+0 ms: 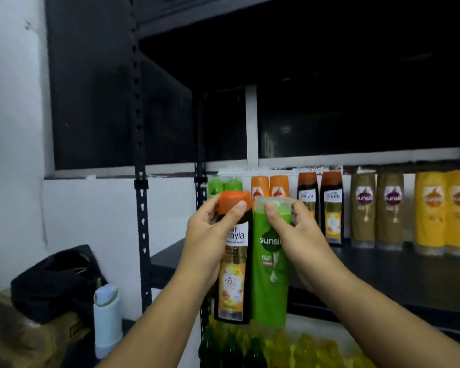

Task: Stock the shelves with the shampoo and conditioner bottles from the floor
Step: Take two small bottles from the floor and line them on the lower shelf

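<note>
My left hand (210, 229) grips a black bottle with an orange cap (234, 274) near its top. Beside it, my right hand (295, 235) holds a green Sunsilk bottle (270, 277) by its cap end. Both bottles hang upright in front of the dark shelf board (383, 272), close to its left end. At the back of that shelf stand pairs of bottles: green (225, 185), orange (270, 187), black with orange caps (320, 205), olive (376, 208) and yellow (445, 208).
A black perforated upright (141, 181) frames the shelf's left side. Left of it lie a black bag (56, 282) on a cardboard box (29, 338) and a pale blue flask (108, 320). Several green and yellow bottles (276, 349) sit on the level below.
</note>
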`<action>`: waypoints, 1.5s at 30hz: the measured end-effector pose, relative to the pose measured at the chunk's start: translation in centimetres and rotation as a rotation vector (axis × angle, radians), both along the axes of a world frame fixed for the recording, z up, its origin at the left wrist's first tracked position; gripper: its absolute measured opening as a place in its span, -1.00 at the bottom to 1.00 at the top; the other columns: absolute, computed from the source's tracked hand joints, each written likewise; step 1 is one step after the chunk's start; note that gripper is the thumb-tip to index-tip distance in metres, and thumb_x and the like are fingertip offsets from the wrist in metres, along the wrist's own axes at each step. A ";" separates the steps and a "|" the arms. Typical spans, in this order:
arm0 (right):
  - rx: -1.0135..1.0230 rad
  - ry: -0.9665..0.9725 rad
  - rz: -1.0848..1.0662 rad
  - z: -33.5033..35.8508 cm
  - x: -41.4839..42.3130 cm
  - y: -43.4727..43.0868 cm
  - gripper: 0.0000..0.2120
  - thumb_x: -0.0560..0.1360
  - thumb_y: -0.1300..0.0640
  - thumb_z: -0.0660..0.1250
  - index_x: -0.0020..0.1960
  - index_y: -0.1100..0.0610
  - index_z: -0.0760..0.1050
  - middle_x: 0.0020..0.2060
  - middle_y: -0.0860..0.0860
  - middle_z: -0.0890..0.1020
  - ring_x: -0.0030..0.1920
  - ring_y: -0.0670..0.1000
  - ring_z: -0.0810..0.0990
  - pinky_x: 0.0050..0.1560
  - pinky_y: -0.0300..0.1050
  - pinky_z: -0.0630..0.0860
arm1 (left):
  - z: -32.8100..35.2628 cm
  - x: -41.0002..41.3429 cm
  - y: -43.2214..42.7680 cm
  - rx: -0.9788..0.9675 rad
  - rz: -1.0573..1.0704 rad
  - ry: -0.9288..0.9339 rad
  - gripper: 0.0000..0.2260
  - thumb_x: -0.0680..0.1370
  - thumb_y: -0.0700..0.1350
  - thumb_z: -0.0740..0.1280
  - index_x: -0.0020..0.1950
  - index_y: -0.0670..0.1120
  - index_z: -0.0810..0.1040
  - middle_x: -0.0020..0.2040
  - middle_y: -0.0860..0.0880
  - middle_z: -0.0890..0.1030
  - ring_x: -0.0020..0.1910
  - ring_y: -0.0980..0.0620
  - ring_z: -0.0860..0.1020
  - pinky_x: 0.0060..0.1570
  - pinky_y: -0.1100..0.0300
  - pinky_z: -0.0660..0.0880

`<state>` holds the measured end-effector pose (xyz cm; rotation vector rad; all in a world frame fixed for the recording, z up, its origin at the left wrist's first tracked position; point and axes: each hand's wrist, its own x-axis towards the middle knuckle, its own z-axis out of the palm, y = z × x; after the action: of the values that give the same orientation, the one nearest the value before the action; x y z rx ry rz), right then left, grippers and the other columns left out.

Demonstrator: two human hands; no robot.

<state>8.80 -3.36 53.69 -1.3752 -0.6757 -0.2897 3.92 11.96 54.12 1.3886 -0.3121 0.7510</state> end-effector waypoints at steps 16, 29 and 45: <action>-0.215 0.040 -0.122 3.3 7.7 1.2 -0.27 0.46 -0.38 0.32 0.54 -0.21 0.17 0.44 -0.15 0.42 0.34 -0.04 0.47 0.31 0.06 0.46 | 2.8 9.6 2.3 0.120 0.091 0.057 -0.62 0.56 0.10 0.45 0.37 0.14 0.53 0.24 0.14 0.66 0.16 0.22 0.63 0.10 0.23 0.58; -0.691 0.038 -0.079 -4.0 11.5 0.8 -0.45 0.53 0.11 0.46 0.31 -0.32 0.28 0.19 -0.34 0.55 0.15 -0.33 0.53 0.05 -0.53 0.41 | -4.4 9.8 8.0 0.726 0.132 0.354 -0.47 0.53 -0.01 0.50 0.35 0.35 0.32 0.21 0.29 0.61 0.19 0.33 0.56 0.28 0.21 0.48; -0.695 0.039 -0.258 -4.6 22.4 15.2 -0.55 0.53 0.14 0.44 0.36 0.03 0.38 0.22 -0.01 0.61 0.19 0.03 0.59 0.24 -0.07 0.54 | -4.8 24.7 19.1 0.703 0.332 0.437 -0.59 0.59 -0.16 0.41 0.34 0.12 0.35 0.20 0.09 0.60 0.20 0.12 0.58 0.29 0.07 0.51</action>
<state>31.17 11.86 49.07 -2.1350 -0.5870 -0.2384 28.61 31.02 49.36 2.2630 0.0150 0.5988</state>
